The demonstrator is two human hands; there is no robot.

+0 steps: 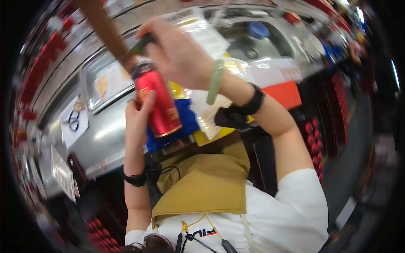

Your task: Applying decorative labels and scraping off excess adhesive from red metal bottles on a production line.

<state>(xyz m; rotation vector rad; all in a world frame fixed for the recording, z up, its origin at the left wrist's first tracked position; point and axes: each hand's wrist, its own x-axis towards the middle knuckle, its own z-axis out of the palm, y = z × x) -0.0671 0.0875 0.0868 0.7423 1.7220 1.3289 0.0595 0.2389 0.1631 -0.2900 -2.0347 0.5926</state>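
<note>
A shiny red bottle (158, 103) with a metallic neck tilts in front of me over the counter's near edge. My left hand (137, 114) is closed round its side, thumb across the front. Above the bottle's top, my right hand (179, 52) is smeared by motion. Its fingers curl round a dark green thing (144, 44), too blurred to name, close to the bottle's mouth. Whether that thing touches the bottle is unclear.
A brown post (101, 29) rises just beyond the bottle. Left of it are a metal tray (89, 95) and black scissors (73, 121) on white paper. A sink (276, 44) with a blue bowl (258, 30) lies back right. Blue cloth (185, 116) hangs near the bottle.
</note>
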